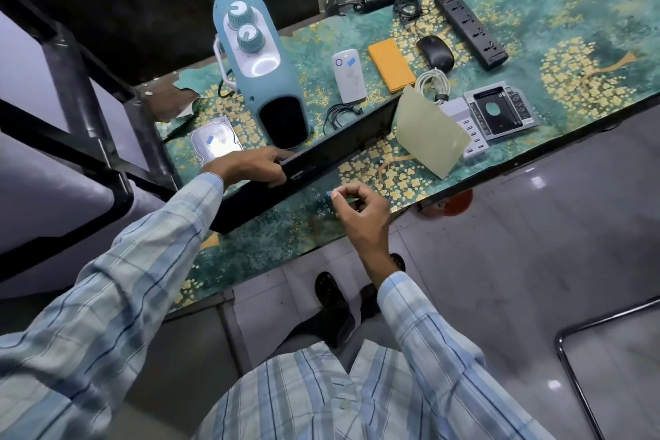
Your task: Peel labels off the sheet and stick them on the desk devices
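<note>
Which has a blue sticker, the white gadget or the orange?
The white rounded gadget, with a blue sticker; the flat orange gadget beside it shows none.

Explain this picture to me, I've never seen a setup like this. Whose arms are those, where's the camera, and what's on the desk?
There is no machine here: a person works with bare hands, and the one picture comes from a camera worn on their head, looking down. The left hand has its grip on the edge of a flat black device. The right hand pinches a small blue label. On the patterned desk are a blue heater, a hard drive and a white power bank that both carry blue labels, an orange case, a mouse, a power strip and the pale label sheet.
</note>
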`<state>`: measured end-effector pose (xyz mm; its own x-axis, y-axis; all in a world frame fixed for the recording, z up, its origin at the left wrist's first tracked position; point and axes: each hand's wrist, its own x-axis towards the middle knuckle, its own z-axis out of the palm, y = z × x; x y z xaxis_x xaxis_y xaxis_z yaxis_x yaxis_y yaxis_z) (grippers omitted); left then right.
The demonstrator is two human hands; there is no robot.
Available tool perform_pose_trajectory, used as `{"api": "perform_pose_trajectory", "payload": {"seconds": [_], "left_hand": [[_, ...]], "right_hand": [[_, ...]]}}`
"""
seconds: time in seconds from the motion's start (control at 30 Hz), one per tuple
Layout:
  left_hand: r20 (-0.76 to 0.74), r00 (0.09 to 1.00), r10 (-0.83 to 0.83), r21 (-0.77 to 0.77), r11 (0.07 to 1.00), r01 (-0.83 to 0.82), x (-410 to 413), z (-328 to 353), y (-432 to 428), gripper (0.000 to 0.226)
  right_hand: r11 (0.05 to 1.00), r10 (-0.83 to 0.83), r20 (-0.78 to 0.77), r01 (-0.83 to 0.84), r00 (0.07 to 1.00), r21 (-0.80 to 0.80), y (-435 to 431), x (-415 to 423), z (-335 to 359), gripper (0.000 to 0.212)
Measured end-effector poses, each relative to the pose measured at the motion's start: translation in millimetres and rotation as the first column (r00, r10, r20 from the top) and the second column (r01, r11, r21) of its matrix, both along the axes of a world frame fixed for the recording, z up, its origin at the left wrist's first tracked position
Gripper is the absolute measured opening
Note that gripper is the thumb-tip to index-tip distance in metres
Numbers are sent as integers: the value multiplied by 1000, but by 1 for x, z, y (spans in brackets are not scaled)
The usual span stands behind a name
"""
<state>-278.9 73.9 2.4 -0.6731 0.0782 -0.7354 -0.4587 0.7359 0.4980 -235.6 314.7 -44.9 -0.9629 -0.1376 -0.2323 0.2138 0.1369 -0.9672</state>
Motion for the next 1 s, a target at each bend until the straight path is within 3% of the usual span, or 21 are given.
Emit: {"api": "perform_pose_trajectory", "payload": {"seconds": [0.17,0.43,0.7,1.0], "left_hand": [[37,992,122,38,992,-124,-2,1,-3,51],[-26,973,230,79,971,-227,10,-22,-5,74],[-61,971,231,82,971,-226,10,-22,-10,67],[-79,977,199,76,978,-193,10,-23,-15,62]], "right_hand": [[1000,2,45,-1,999,-20,-15,-15,-9,6],[1000,11,143,-7,990,-25,-40,-28,-25,7],[999,39,196,-42,980,8,-72,-33,-31,8],[990,-104,179,85,978,113,-94,-34,-37,10]]}}
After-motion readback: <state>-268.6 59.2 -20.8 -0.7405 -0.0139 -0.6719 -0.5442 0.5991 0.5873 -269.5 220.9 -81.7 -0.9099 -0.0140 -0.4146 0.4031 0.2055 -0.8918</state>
